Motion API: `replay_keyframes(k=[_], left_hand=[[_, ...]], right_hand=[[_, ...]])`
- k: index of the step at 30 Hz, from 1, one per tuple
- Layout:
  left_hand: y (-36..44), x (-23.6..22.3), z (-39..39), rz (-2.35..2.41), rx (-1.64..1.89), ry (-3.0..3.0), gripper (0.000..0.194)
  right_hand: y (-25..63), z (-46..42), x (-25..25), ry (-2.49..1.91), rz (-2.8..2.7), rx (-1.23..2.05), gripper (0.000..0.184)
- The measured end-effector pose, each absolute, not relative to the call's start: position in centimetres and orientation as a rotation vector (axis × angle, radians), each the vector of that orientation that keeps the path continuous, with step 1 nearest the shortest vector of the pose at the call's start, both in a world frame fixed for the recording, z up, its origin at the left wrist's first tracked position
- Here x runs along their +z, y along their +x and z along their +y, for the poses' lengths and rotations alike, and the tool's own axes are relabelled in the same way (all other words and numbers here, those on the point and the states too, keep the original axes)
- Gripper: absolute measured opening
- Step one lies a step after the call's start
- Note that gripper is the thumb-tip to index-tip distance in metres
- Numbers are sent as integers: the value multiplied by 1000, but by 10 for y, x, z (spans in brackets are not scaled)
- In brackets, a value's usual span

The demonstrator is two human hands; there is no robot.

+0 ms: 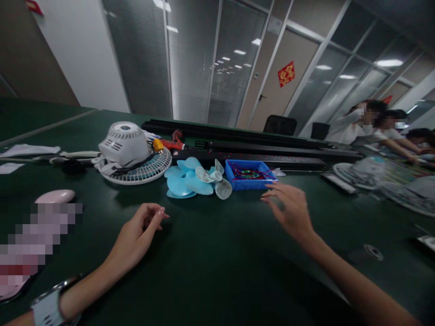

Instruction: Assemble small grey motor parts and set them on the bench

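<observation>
My left hand (144,228) hovers over the green table with its fingers curled and the thumb against them; I see nothing in it. My right hand (288,208) reaches forward, fingers stretched and apart, holding nothing. Its fingertips are nearest to a blue plastic bin (251,184) with thin red and green wires (249,173) inside. Between the hands, farther back, lie light-blue fan blades (190,179) and a clear fan blade piece (222,188). Beyond my left hand a white fan head (124,142) rests on its round grille (146,170).
A red power drill (175,141) lies behind the fan. Long black bars (254,156) run along the back. A pink oval object (56,196) is at left, a metal cylinder (369,253) at right. More fan parts (370,172) and people (360,122) appear on the right.
</observation>
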State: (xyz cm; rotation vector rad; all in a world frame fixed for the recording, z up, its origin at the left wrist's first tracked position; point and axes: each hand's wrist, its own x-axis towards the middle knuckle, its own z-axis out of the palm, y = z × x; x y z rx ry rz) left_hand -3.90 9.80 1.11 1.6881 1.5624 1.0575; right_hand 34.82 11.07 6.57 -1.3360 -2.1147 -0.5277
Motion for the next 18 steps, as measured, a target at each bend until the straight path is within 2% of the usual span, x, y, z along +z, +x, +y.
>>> replay_keyframes(k=[3, 7, 12, 18], left_hand=[[-39, 11, 99, 1586, 1055, 1686, 40], [-40, 10, 99, 1604, 1051, 1695, 42], [-40, 11, 100, 1609, 1036, 1693, 43], [-42, 7, 100, 1605, 1014, 1698, 43]], right_hand=[[415, 103, 77, -1623, -1905, -678, 23], [465, 99, 68, -1859, -1829, -722, 32], [471, 103, 49, -1979, -1789, -624, 39], [467, 104, 49, -2069, -1722, -567, 38]])
